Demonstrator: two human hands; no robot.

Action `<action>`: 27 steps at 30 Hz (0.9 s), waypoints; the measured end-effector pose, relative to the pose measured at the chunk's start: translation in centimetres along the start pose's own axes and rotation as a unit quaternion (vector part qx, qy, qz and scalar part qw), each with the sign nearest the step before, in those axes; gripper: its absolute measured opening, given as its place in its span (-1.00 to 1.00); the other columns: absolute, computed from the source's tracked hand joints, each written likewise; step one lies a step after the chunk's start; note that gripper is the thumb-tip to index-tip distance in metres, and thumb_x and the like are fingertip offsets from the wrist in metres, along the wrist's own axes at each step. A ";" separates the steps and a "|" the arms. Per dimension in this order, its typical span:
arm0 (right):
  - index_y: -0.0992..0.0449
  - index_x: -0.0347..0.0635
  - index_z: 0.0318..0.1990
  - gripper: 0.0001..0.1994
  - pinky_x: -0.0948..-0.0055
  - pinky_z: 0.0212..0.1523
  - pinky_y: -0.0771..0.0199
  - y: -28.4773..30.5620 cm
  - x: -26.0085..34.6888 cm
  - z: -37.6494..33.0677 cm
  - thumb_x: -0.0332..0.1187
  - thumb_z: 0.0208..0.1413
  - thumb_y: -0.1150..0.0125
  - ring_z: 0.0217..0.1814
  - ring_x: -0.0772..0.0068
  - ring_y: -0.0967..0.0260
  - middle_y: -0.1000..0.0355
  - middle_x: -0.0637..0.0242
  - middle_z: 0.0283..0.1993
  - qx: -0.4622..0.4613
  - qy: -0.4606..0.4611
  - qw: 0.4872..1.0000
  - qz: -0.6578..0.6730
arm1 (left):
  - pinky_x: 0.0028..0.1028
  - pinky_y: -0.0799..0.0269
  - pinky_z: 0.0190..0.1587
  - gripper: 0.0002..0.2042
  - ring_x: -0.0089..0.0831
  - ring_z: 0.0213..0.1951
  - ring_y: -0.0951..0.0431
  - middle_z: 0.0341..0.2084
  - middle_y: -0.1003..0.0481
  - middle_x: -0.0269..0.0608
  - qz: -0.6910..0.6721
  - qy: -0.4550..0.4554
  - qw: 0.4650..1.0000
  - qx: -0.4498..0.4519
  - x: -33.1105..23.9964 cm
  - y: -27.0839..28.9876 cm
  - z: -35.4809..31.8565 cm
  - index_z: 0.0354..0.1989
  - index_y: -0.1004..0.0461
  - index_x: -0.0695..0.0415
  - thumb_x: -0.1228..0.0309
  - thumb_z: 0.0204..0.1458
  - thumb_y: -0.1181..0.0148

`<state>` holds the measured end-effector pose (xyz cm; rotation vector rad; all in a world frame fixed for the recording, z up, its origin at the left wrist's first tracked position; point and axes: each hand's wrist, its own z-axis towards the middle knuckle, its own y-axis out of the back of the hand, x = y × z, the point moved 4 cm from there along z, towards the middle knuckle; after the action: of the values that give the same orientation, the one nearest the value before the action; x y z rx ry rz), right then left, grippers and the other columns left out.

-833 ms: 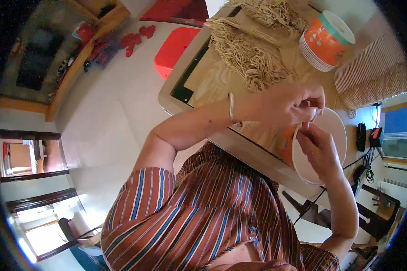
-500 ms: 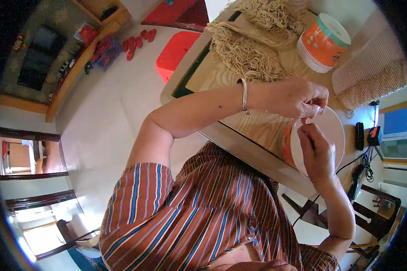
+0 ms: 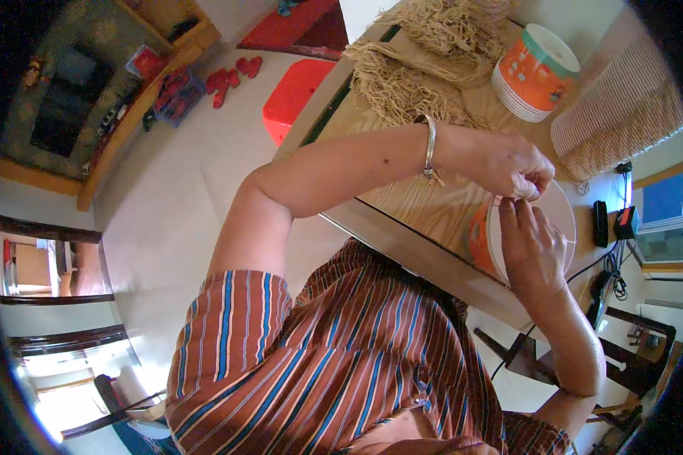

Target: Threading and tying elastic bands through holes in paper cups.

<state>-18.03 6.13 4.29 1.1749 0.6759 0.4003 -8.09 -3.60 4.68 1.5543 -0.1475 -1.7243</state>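
Note:
A round paper tub (image 3: 560, 203) with a white rim and an orange side stands at the table's right edge. My left hand (image 3: 512, 168), with a silver bangle at the wrist, is bent over the tub's far rim, thumb and fingers pinched together. Close below it, my right hand (image 3: 535, 239) lies over the tub's mouth, its fingers reaching up to meet the left fingertips. Whatever the left fingers grip, if anything, is too small or hidden to name. Most of the tub's inside is covered by my right hand.
Beige fringed yarn (image 3: 413, 87) lies across the wooden table (image 3: 410, 220). Beyond my left hand stands a stack of orange paper tubs (image 3: 535, 72), beside a striped woven cloth (image 3: 622, 114). Black cables (image 3: 618, 262) run at the right. A red stool (image 3: 292, 95) is left of the table.
My left hand has shifted slightly right and down. My right fingers, curled before, are now straighter, and the gap between the two hands has narrowed.

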 end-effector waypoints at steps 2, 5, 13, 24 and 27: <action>-0.40 -0.16 -0.04 -0.65 0.40 -0.44 -0.50 0.1 0.0 0.0 -0.38 -0.04 -0.12 -0.21 0.37 -0.43 -0.40 0.26 -0.15 0.015 -0.002 1.000 -0.008 | -0.35 -0.40 -0.34 -0.83 -0.40 -0.45 -0.47 -0.50 -0.48 -0.15 -0.005 -0.007 1.000 0.001 -0.2 0.0 0.0 -0.29 -0.42 0.26 0.38 0.11 -0.07; -0.40 -0.16 -0.11 -0.72 0.38 -0.45 -0.51 0.7 0.0 0.1 -0.36 -0.03 -0.13 -0.21 0.32 -0.45 -0.39 0.25 -0.17 -0.031 0.020 0.999 -0.008 | -0.36 -0.40 -0.33 -0.84 -0.42 -0.44 -0.46 -0.48 -0.49 -0.15 -0.045 0.024 0.999 0.002 0.0 0.2 -0.2 -0.27 -0.42 0.25 0.40 0.10 -0.08; -0.45 -0.32 -0.47 -0.76 0.25 -0.49 -0.38 -2.4 -3.8 0.7 -0.29 0.09 -0.18 -0.55 0.17 -0.39 -0.41 0.20 -0.59 0.160 -0.217 0.842 0.467 | -0.29 -0.41 -0.19 -0.87 -0.21 -0.30 -0.51 -0.42 -0.44 -0.13 0.038 -0.007 0.990 -0.137 -0.2 -0.7 -2.2 -0.24 -0.41 0.22 0.48 0.05 -0.11; -0.39 -0.13 -0.40 -0.77 0.62 -0.77 0.03 -4.9 -3.9 -1.0 -0.21 0.24 -0.02 -0.77 0.71 0.00 -0.18 0.54 -0.66 0.223 -0.353 0.390 0.821 | -0.31 -0.44 -0.11 -0.81 -0.26 -0.24 -0.46 -0.29 -0.41 -0.26 0.343 -0.207 0.890 -0.215 -3.9 -4.0 -6.8 -0.28 -0.45 0.02 0.40 -0.12 -0.19; -0.41 -0.15 -0.35 -0.79 0.64 -0.78 0.03 -5.0 -3.5 -1.1 -0.23 0.26 0.00 -0.77 0.72 -0.02 -0.20 0.53 -0.64 0.213 -0.348 0.368 0.836 | -0.30 -0.45 -0.09 -0.82 -0.32 -0.26 -0.46 -0.31 -0.40 -0.28 0.399 -0.247 0.853 -0.227 -4.4 -4.6 -6.9 -0.29 -0.45 0.02 0.36 -0.13 -0.14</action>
<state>-21.59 3.00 0.33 1.9987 -1.6442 1.3129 -4.46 4.98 3.88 0.5321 -0.5238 -1.2909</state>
